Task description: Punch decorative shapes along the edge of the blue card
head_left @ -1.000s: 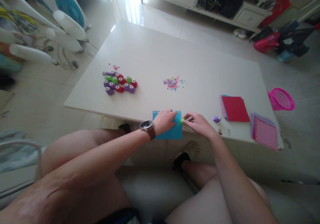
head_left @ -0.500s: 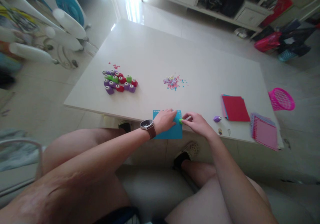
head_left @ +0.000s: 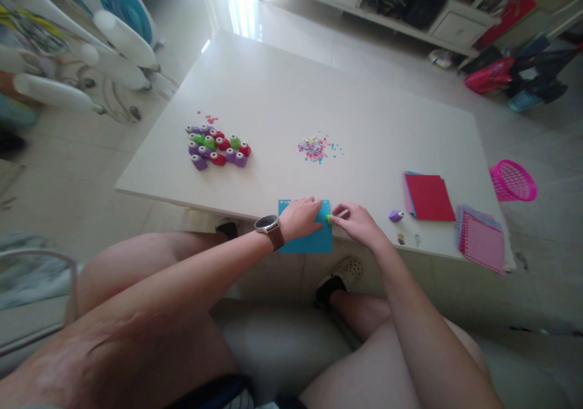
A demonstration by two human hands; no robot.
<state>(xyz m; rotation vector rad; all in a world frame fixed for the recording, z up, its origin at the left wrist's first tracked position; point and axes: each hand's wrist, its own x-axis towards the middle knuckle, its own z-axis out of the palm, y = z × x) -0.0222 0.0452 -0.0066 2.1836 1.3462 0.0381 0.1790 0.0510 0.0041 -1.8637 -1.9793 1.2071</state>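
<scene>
Pinched by the right hand [head_left: 357, 222], the punch [head_left: 328, 219] sits at three o'clock on the sheet [head_left: 307, 243], spread left hand [head_left: 299, 218] steadying it at the table's [head_left: 273, 93] six-o'clock edge; edge-punching seems in hand, likely calling for a firm squeeze.

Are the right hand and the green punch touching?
Touching. The head view shows the right hand pinching the green punch, no gap visible, at the right edge of the blue sheet.

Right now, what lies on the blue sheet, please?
The left hand lies on the blue sheet, hiding paper beneath; the right hand holds a green punch at the sheet's edge.
</scene>
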